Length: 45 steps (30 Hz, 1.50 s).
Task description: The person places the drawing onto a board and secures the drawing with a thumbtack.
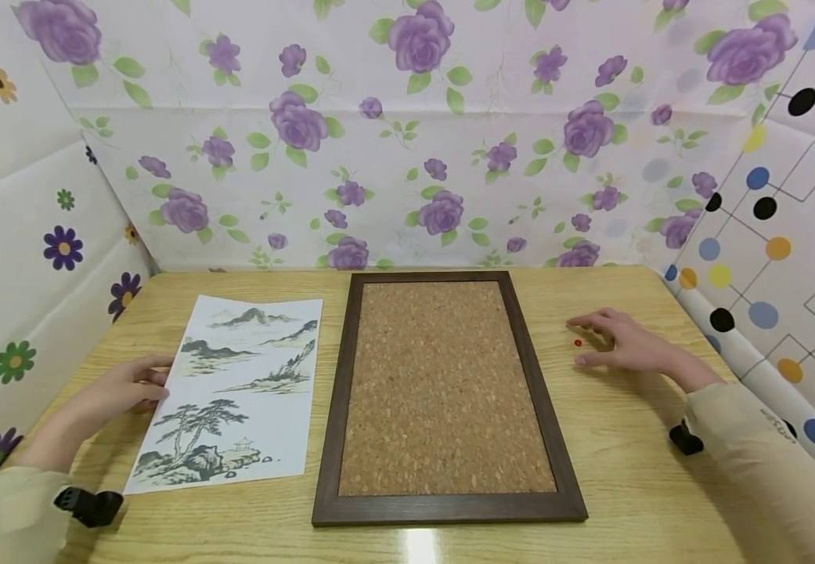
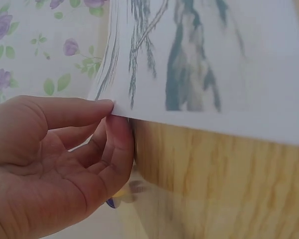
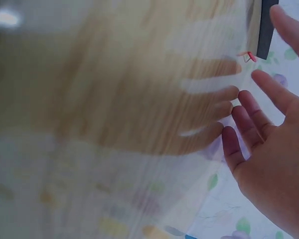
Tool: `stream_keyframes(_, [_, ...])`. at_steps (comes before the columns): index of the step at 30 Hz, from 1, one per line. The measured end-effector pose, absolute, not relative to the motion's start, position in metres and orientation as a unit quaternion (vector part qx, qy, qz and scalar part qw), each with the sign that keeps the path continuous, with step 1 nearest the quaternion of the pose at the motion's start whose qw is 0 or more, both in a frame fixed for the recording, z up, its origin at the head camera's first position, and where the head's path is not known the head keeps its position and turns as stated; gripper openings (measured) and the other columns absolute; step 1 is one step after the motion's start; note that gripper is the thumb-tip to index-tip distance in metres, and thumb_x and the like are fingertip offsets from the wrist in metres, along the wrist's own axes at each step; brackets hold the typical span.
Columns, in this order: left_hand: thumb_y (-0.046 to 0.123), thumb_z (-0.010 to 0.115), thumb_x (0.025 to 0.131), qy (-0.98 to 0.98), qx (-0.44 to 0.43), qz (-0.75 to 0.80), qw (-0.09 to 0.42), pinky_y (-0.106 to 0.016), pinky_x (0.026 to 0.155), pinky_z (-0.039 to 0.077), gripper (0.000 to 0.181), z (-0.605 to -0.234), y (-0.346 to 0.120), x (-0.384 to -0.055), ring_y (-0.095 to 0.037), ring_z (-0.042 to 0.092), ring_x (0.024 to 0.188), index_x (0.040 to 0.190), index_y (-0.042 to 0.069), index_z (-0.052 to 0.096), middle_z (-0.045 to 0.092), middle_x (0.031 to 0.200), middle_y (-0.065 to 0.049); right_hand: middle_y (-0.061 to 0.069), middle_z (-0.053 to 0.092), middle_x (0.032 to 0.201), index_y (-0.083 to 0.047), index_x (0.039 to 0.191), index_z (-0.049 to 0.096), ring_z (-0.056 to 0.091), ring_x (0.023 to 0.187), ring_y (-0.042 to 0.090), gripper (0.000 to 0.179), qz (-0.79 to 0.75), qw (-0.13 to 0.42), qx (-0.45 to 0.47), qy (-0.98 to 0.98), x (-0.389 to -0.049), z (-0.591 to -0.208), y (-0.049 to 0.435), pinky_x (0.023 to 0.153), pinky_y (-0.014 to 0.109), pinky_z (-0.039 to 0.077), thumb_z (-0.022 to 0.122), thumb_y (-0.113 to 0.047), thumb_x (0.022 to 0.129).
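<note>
Printed sheet lies toward the left on the wooden table, one side of it held by a hand. On that table, dark-framed and centred, is the corkboard, just right of the sheet. Ink-style hills, pines and rocks cover the sheet, whose far edge bends slightly.

In pale sleeves, both arms come in from the lower corners. The left sleeve leads into a forearm angled up and inward; the right sleeve slants up toward the board, well apart from the other.

At the sheet's left edge, the left hand is turned with its palm inward, thumb and finger pinching the paper, the remaining fingers bent beneath. Beyond the board's right side, the right hand holds nothing: its fingers reach out, lightly bent and spread, thumb apart, low over the tabletop.

Smallest is the red piece, on the table between right thumb and forefinger, apparently touching neither; its exact form is too small to tell.
</note>
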<state>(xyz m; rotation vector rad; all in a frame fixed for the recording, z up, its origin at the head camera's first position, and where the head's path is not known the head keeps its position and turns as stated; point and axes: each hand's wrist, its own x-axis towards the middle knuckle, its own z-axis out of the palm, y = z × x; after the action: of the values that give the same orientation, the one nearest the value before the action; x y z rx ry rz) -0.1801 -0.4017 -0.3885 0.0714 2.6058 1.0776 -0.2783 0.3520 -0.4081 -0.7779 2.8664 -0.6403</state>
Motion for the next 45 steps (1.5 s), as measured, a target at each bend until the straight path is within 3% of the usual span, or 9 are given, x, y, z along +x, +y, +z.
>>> stream_keyframes(3, [0.003,0.052,0.098,0.9,0.019,0.401,0.168,-0.024,0.065,0.051,0.065,-0.389,-0.402,-0.18,-0.003,0.053,0.074,0.149,-0.018,0.018,0.056,0.107,-0.017,0.018,0.052,0.128,-0.012,0.141,0.054,0.047,0.113,0.031,0.066,-0.212,0.054,-0.257,0.941,-0.279,-0.409,0.352,0.083,0.041,0.043,0.076,-0.039,0.085])
stream_keyframes(6, [0.003,0.053,0.098,0.891,0.011,0.419,0.174,-0.024,0.063,0.048,0.067,-0.389,-0.402,-0.179,-0.006,0.05,0.072,0.151,-0.016,0.017,0.053,0.102,-0.006,0.018,0.052,0.127,-0.01,0.139,0.055,0.047,0.112,0.03,0.062,-0.224,0.056,-0.259,0.938,-0.28,-0.411,0.352,0.083,0.041,0.044,0.076,-0.035,0.086])
stream_keyframes(14, [0.008,0.054,0.099,0.883,0.001,0.432,0.182,-0.022,0.068,0.053,0.069,-0.388,-0.402,-0.176,-0.002,0.054,0.079,0.153,-0.011,0.016,0.052,0.104,-0.002,0.019,0.05,0.13,-0.007,0.137,0.057,0.044,0.117,0.032,0.056,-0.267,0.074,-0.234,0.932,-0.278,-0.41,0.35,0.092,0.052,0.043,0.074,-0.03,0.089])
stream_keyframes(24, [0.011,0.057,0.099,0.866,-0.002,0.461,0.194,-0.021,0.072,0.056,0.07,-0.39,-0.401,-0.177,-0.001,0.063,0.083,0.151,-0.014,0.019,0.064,0.1,0.011,0.022,0.048,0.129,-0.007,0.136,0.057,0.045,0.113,0.032,0.055,-0.271,0.077,-0.22,0.934,-0.277,-0.409,0.349,0.086,0.043,0.042,0.074,-0.029,0.089])
stream_keyframes(30, [0.012,0.059,0.098,0.875,-0.011,0.447,0.188,-0.022,0.068,0.055,0.07,-0.392,-0.401,-0.177,-0.001,0.061,0.079,0.151,-0.013,0.021,0.064,0.101,0.009,0.022,0.049,0.128,-0.007,0.136,0.058,0.046,0.112,0.032,0.054,-0.27,0.074,-0.218,0.935,-0.276,-0.409,0.348,0.086,0.042,0.041,0.074,-0.029,0.089])
stream_keyframes(38, [0.019,0.056,0.101,0.861,-0.005,0.466,0.204,-0.023,0.08,0.058,0.07,-0.392,-0.403,-0.179,0.002,0.063,0.09,0.151,-0.014,0.019,0.062,0.105,0.009,0.023,0.051,0.125,-0.005,0.135,0.058,0.046,0.11,0.032,0.053,-0.271,0.07,-0.221,0.934,-0.274,-0.406,0.346,0.084,0.041,0.042,0.074,-0.026,0.089])
stream_keyframes(45, [0.018,0.05,0.104,0.837,0.019,0.506,0.206,-0.021,0.082,0.057,0.069,-0.394,-0.411,-0.182,0.011,0.06,0.098,0.153,-0.013,0.011,0.056,0.109,0.026,0.022,0.051,0.126,-0.006,0.135,0.058,0.047,0.113,0.033,0.053,-0.266,0.07,-0.221,0.936,-0.275,-0.407,0.347,0.087,0.045,0.043,0.074,-0.027,0.089])
